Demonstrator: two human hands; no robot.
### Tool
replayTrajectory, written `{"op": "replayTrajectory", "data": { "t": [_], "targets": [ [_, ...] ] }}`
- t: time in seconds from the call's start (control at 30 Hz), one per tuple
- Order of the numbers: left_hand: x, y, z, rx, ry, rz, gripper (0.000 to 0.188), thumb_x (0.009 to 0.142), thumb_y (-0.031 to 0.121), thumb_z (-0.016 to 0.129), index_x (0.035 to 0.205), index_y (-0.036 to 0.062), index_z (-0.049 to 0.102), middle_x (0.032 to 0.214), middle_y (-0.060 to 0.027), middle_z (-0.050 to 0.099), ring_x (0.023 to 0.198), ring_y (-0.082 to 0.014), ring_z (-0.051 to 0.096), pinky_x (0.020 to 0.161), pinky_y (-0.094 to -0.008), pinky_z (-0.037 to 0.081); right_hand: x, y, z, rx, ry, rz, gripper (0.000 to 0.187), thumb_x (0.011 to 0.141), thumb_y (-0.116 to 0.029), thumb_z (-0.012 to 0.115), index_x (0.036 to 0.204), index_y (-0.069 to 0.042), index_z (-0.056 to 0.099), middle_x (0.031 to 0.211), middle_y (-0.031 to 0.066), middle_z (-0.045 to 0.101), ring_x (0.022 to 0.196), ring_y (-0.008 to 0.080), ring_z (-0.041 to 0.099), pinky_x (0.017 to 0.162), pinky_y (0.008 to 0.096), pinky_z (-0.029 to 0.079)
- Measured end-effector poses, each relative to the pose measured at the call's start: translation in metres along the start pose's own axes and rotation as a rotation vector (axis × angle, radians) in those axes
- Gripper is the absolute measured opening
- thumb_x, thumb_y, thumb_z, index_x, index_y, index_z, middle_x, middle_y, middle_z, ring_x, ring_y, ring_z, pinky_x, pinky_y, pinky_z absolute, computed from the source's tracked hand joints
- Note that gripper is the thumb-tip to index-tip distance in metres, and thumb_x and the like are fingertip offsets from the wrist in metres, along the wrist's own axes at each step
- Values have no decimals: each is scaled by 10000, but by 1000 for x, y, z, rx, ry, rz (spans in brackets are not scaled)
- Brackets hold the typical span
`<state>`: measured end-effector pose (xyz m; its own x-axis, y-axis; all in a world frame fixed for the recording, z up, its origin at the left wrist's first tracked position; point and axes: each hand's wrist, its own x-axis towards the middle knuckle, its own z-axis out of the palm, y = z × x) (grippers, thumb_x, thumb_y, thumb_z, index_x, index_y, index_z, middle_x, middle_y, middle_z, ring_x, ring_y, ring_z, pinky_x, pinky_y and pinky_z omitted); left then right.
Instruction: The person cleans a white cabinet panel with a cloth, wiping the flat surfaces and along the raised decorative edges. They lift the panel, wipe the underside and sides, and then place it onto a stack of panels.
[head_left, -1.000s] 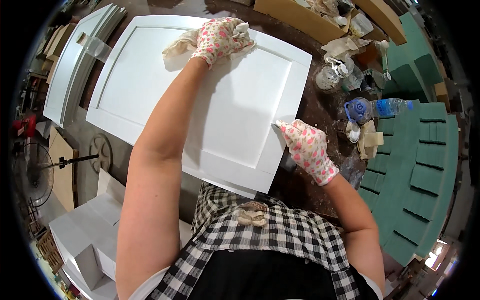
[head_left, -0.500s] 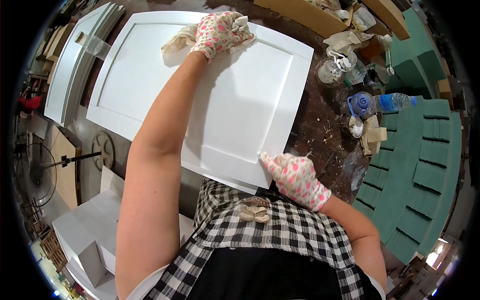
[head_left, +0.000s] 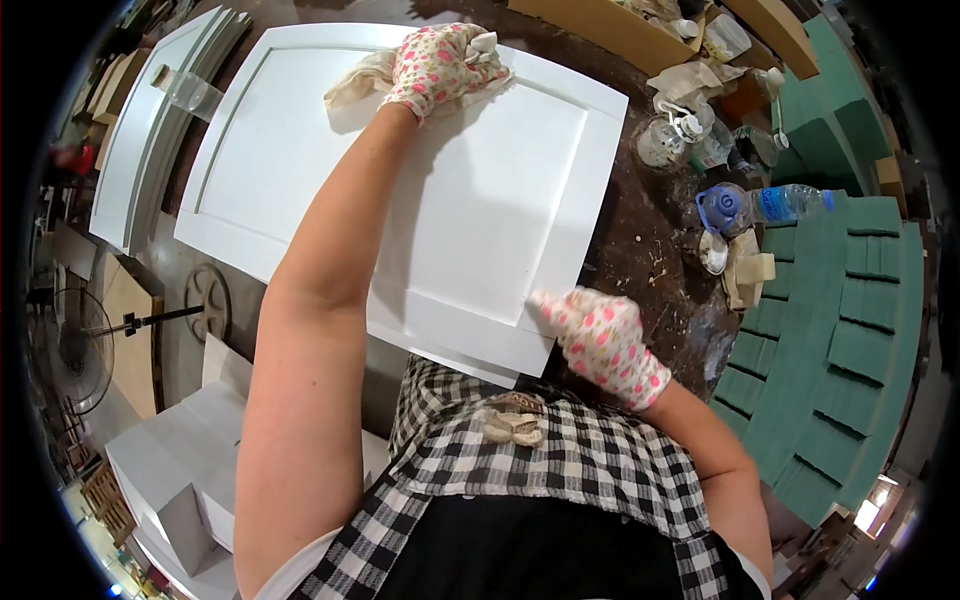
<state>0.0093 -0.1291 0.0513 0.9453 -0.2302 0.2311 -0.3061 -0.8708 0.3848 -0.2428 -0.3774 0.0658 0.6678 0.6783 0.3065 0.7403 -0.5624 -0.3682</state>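
Note:
A white framed cabinet door panel [head_left: 480, 200] lies on the dark, stained table. At its far edge my left hand [head_left: 442, 70], in a floral glove, is closed on a crumpled cream cloth [head_left: 352, 92] and presses it to the panel; a whitish end sticks out by the fingers. My right hand [head_left: 605, 345], in a matching glove, is at the panel's near right corner. Its fingers are curled together, and the slightly blurred fingertips are over the frame's inner corner. Whatever the right fingers may hold is too small or hidden to make out.
Stacked white panels [head_left: 150, 150] stand at the left with a clear plastic bottle [head_left: 188, 92] by them. To the right are a jar [head_left: 660, 145], a blue-capped bottle [head_left: 725, 208] and a water bottle [head_left: 790, 204]. Green slatted panels [head_left: 830, 350] lie beyond; a fan [head_left: 78, 350] is far left.
My right hand has shifted slightly up and to the right along the panel's corner. The left hand and cloth stay almost in place.

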Motion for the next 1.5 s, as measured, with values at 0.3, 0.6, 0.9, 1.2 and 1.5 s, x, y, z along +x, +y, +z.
{"op": "replayTrajectory", "data": {
  "t": [0.3, 0.6, 0.9, 1.2, 1.5],
  "targets": [
    [4, -3, 7, 79, 3, 19, 487, 722, 546, 731, 1039, 179, 680, 975, -46, 699, 936, -243, 655, 848, -386, 497, -13, -24, 5, -56, -187, 18, 514, 718, -57, 618, 1230, -98, 600, 755, 26, 623, 623, 153, 604, 447, 283, 463],
    [7, -6, 11, 78, 0, 9, 645, 671, 617, 752, 1146, 191, 658, 1026, -32, 702, 999, -230, 647, 879, -389, 498, -9, -18, 0, -68, -106, 37, 408, 785, -72, 574, 1191, -51, 605, 788, 54, 606, 642, 177, 596, 502, 288, 489],
    [11, -5, 13, 125, 48, 23, 552, 689, 540, 760, 1088, 172, 658, 1056, -58, 684, 985, -246, 642, 860, -381, 509, 8, 16, -2, -87, 85, 107, 358, 784, -107, 598, 1141, -91, 617, 716, 38, 551, 599, 173, 565, 475, 301, 466],
    [9, 8, -2, 51, 83, 67, 374, 619, 476, 759, 804, 161, 681, 847, -101, 679, 810, -314, 658, 755, -410, 532, 2, -11, -7, 29, 47, 135, 354, 716, -34, 587, 1048, -127, 664, 687, 57, 567, 594, 241, 590, 510, 359, 478],
    [9, 0, 14, -73, 131, 55, 281, 699, 393, 704, 695, 118, 651, 739, -127, 651, 722, -349, 633, 675, -451, 503, -19, -15, 8, -83, -177, -26, 344, 763, -89, 613, 1105, -121, 628, 669, 37, 527, 576, 200, 554, 451, 346, 415]
  ]
}}
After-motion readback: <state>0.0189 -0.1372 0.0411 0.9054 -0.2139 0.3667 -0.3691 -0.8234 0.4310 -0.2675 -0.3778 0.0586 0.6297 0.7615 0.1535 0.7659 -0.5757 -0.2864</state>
